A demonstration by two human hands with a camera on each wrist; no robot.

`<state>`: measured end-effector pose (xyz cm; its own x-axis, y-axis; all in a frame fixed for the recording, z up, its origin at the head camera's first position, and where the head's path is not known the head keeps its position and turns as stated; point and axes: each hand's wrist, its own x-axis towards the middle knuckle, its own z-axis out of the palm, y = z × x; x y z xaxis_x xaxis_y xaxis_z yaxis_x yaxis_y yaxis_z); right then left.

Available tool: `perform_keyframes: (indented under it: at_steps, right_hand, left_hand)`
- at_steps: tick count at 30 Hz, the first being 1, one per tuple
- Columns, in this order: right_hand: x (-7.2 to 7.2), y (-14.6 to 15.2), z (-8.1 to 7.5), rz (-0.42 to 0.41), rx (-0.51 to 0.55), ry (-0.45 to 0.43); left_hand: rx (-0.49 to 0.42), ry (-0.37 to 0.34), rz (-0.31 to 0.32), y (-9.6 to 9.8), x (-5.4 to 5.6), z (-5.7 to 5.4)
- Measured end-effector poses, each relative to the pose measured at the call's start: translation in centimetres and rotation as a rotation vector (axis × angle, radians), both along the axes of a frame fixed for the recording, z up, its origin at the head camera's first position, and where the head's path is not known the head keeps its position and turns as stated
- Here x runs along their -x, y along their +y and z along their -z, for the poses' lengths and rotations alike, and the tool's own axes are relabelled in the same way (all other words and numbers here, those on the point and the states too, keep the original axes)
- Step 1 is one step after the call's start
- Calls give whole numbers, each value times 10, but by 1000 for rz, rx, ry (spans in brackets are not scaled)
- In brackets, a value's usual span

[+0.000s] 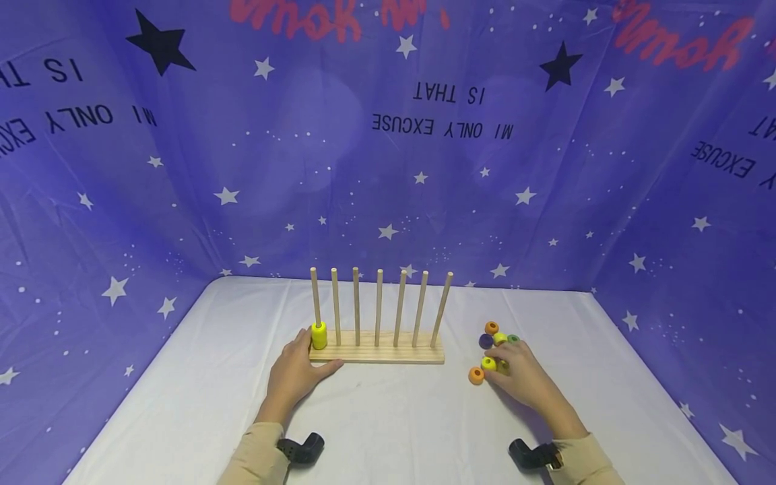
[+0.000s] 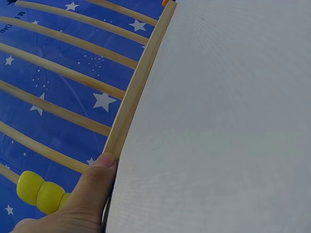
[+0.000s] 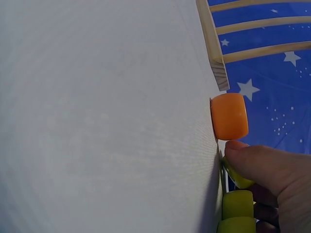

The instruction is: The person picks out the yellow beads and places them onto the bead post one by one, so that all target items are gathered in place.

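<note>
My left hand [image 1: 294, 372] grips the left end of a wooden peg rack [image 1: 382, 353], its thumb along the front edge. Upright pegs stand in a row on the base, and yellow beads [image 1: 318, 336] are stacked on the leftmost one, also seen as yellow beads [image 2: 41, 191] in the left wrist view. To the right of the rack, my right hand [image 1: 523, 377] pinches a yellow bead [image 1: 488, 364] between thumb and fingers; in the right wrist view this bead [image 3: 238, 175] is tilted and partly behind the thumb. More yellow beads [image 3: 238, 204] lie under the hand, partly hidden.
Around the right hand lie an orange bead [image 1: 476, 375], another orange bead [image 1: 492, 327], a dark purple bead [image 1: 486, 341], a yellow bead [image 1: 500, 338] and a green bead [image 1: 513, 339]. A white cloth [image 1: 388, 424] covers the table. Behind hangs a blue-purple starred curtain [image 1: 388, 168].
</note>
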<state>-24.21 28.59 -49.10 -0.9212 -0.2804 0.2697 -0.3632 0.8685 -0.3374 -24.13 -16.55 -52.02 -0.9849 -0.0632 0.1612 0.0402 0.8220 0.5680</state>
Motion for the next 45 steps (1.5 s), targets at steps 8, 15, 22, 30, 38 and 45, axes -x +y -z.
perform_keyframes:
  at_steps: [8,15,22,30,38,45]
  right_hand:
    - [2,-2,-1,-4,5,7]
    - [3,-4,-2,0,-6,-25]
    - [3,-4,-1,-15,-6,-2]
    - [2,-6,-1,-21,-21,9]
    - [2,-7,-1,-17,-18,1]
    - [4,-5,0,-47,1,67]
  left_hand:
    - [3,0,4,-1,0,-2]
    - [-8,-14,-6,-1,0,0]
    - [0,-7,-1,-1,1,1]
    - [1,-18,-2,-1,1,1]
    - [8,18,0,0,1,2]
    - [4,15,6,0,1,1]
